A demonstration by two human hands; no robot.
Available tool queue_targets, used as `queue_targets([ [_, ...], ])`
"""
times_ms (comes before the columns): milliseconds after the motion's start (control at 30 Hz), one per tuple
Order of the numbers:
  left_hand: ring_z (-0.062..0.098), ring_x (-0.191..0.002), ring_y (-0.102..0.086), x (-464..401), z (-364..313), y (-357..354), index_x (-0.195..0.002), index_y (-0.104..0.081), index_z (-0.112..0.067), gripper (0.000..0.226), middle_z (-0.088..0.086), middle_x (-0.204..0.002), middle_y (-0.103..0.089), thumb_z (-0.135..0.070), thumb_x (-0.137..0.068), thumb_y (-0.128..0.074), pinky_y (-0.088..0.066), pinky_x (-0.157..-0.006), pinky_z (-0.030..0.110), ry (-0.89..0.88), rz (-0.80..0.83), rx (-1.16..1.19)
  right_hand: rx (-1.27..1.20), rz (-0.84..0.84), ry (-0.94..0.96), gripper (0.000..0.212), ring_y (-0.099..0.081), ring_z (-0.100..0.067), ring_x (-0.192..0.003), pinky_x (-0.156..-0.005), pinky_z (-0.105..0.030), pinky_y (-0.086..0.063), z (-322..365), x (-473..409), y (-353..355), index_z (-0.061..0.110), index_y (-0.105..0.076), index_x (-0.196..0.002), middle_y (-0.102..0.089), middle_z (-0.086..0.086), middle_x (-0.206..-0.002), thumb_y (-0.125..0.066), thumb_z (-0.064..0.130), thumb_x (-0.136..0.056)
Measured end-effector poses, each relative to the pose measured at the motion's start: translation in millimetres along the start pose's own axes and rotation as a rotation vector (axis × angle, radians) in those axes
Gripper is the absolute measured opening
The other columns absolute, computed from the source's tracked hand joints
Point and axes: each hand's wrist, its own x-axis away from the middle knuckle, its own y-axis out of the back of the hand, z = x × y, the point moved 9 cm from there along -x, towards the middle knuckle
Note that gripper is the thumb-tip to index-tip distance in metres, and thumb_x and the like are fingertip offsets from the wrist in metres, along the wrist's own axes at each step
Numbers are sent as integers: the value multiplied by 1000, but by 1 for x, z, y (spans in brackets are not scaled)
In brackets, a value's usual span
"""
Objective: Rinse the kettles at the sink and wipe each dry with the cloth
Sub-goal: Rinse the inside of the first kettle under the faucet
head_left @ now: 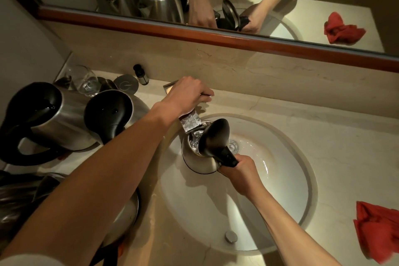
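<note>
1. My right hand [237,170] kept a closed grip on the handle of the kettle [199,157], which stood inside the sink [302,179], lid up.
2. I judged it best held level under the faucet [191,122] so water swirled without spilling.
3. My left hand [185,95], beyond the kettle, curled on the tap lever.
4. The cloth [377,227] lay on the desk, right of the sink.

Both arms outstretched, left hand [186,95] and right hand [237,169] (fingers curled).
</note>
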Motion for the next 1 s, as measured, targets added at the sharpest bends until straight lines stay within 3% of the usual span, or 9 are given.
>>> queue_targets([
  [367,26,-107,-68,1,-2,1,-117,-73,-19,29,3,-115,-74,-34,-94,-66,-50,-94,37,-2,-3,9,8,11,17,52,-19,-11,-55,-51,-29,-15,7,2,-1,23,-32,-57,-26,10,-50,-73,-2,-76],
  [667,24,-111,-67,2,-3,2,-118,-73,-18,29,2,-119,-72,-32,-94,-66,-48,-96,35,-4,-14,13,12,10,11,36,-21,-13,-56,-50,-27,-17,4,2,-1,15,-44,-61,-28,10,-52,-72,-2,-76],
  [900,26,-107,-68,4,-5,3,-117,-74,-18,27,3,-114,-74,-32,-94,-65,-49,-94,37,-4,-11,12,25,15,10,40,-21,-13,-56,-52,-31,-16,3,0,-2,17,-41,-59,-26,10,-51,-73,-1,-76],
  [1000,26,-107,-68,3,-5,4,-117,-73,-18,27,3,-114,-74,-31,-95,-65,-49,-93,36,-9,-21,11,19,14,4,52,-20,-11,-55,-52,-31,-16,3,0,-3,23,-33,-52,-26,10,-50,-73,-2,-76],
])
